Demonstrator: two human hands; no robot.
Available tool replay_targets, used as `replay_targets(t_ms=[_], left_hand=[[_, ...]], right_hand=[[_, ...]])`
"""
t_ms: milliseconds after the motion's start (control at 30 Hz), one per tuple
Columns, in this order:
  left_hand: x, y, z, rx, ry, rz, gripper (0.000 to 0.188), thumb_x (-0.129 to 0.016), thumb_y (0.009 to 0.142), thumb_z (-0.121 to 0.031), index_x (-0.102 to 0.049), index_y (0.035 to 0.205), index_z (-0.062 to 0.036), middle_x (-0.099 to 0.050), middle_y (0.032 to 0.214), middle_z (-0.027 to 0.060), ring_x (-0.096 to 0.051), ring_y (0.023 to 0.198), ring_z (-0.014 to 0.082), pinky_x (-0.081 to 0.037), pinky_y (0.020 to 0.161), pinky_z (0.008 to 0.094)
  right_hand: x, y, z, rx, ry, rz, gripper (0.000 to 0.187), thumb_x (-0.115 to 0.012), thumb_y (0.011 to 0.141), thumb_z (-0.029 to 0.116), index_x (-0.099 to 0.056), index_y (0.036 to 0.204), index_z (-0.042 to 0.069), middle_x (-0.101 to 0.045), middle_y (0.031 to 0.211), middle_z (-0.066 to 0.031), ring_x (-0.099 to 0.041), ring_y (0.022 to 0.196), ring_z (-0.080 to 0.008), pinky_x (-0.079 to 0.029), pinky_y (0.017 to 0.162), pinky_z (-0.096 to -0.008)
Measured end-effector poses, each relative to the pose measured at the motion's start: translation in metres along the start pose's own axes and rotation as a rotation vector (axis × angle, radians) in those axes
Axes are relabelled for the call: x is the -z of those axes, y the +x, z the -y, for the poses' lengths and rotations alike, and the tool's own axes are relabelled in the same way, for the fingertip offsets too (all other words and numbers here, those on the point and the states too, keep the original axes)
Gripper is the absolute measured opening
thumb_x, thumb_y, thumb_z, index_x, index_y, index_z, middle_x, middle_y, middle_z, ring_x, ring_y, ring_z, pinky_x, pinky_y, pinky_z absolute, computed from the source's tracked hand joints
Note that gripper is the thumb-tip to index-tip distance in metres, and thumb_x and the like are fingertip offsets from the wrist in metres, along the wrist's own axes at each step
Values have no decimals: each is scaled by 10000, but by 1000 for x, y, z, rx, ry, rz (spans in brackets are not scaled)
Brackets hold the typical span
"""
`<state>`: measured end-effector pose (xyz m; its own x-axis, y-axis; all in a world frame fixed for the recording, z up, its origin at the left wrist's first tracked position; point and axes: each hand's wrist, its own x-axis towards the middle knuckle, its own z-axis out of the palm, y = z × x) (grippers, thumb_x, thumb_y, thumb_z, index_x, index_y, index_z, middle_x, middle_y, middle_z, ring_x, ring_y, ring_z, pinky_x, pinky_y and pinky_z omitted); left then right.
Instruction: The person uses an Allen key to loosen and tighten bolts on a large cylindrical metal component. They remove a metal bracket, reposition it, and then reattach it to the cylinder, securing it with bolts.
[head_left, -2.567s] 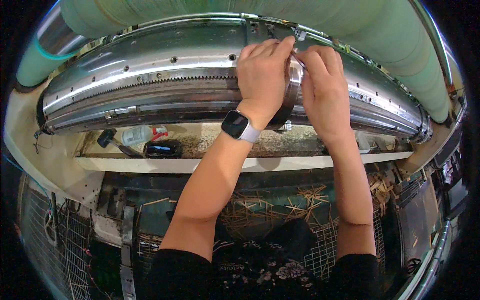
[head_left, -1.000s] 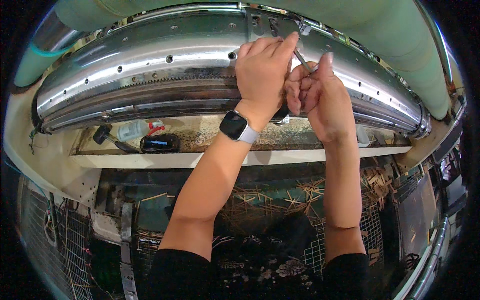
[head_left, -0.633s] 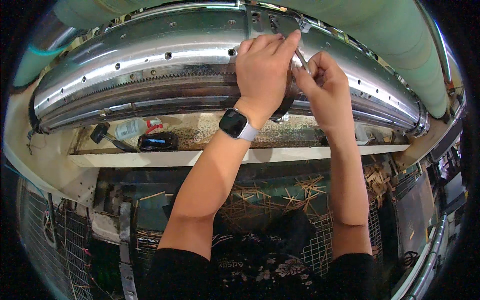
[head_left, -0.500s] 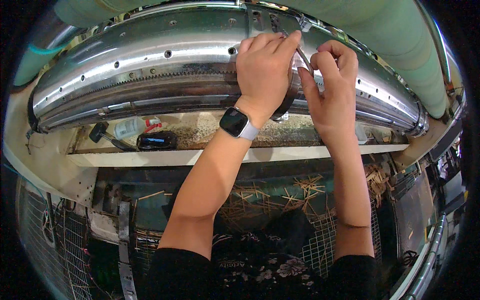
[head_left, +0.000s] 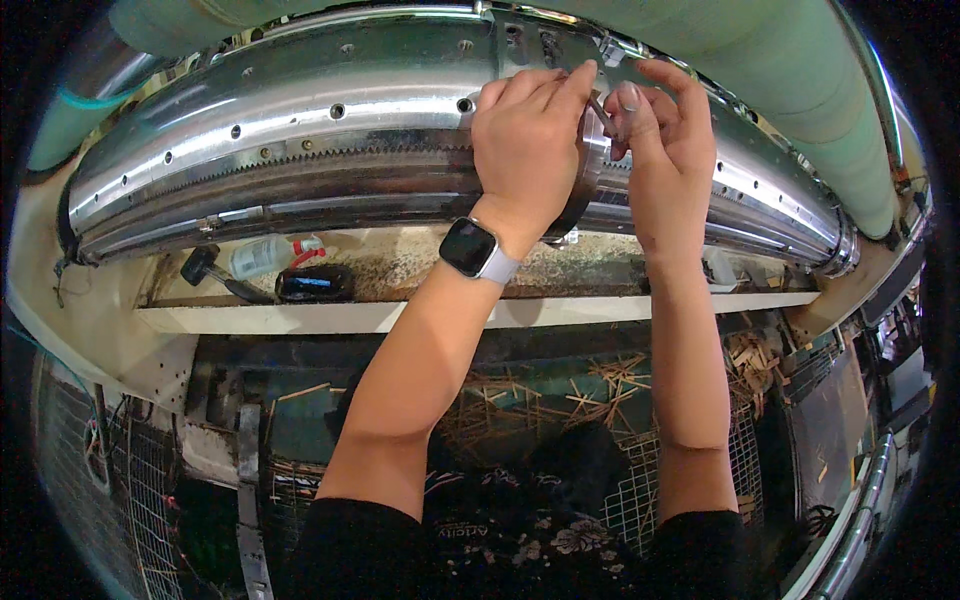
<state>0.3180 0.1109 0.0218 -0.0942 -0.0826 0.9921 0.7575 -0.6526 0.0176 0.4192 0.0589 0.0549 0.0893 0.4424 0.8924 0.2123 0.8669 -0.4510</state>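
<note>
A large polished metal cylinder with rows of holes and a toothed strip spans the far side. Across its upper middle lies my left hand, a watch on its wrist, its fingers curled together around the upper end of a thin dark metal rod that looks like a hex key. Just to the right, my right hand has its bent fingers at the rod's lower end, thumb raised alongside. A dark curved band runs around the cylinder below my left hand. What the rod's upper end sits in is hidden.
Under the cylinder, a pale ledge carries a black-headed mallet, a clear spray bottle with a red trigger and a dark case. Thin wooden strips are scattered below. Large green rollers curve overhead.
My right hand has turned at the rod: its thumb has moved up from the lower end, and its fingers have bent in toward it. My left hand stays nearly in place.
</note>
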Motion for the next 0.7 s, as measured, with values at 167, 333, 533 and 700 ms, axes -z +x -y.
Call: replay_targets(t_ms=[167, 333, 533, 700], left_hand=[[4, -1, 2, -3, -14, 26, 326, -575, 698, -77, -632, 1017, -115, -650, 825, 41, -590, 863, 216, -413, 747, 354], [2, -1, 2, -31, -22, 30, 345, -589, 696, -65, -638, 1027, -150, -653, 841, 26, -598, 829, 214, -418, 705, 354], [0, 1, 0, -17, 20, -13, 322, -616, 686, -38, -638, 991, -140, -652, 823, 33, -606, 819, 203, -427, 699, 337], [1, 2, -1, -2, 15, -11, 340, -628, 672, -31, -638, 993, -142, -653, 818, 37, -609, 805, 206, -430, 704, 339]], right_hand=[[10, -2, 13, -278, -213, 304, 451, -601, 847, 398, -533, 657, -6, -494, 544, -22, -439, 499, -98, -347, 446, -247], [22, -6, 0, -316, -206, 458, 318, -653, 799, 263, -516, 721, -13, -475, 551, -53, -455, 516, -139, -369, 476, -278], [22, -11, 12, 347, -747, 298, 246, -515, 717, -56, -519, 947, 34, -503, 985, -175, -520, 923, -324, -437, 755, -428], [27, -11, 3, 357, -662, 244, 207, -517, 754, -45, -545, 947, 26, -535, 927, -148, -561, 808, -272, -461, 671, -352]])
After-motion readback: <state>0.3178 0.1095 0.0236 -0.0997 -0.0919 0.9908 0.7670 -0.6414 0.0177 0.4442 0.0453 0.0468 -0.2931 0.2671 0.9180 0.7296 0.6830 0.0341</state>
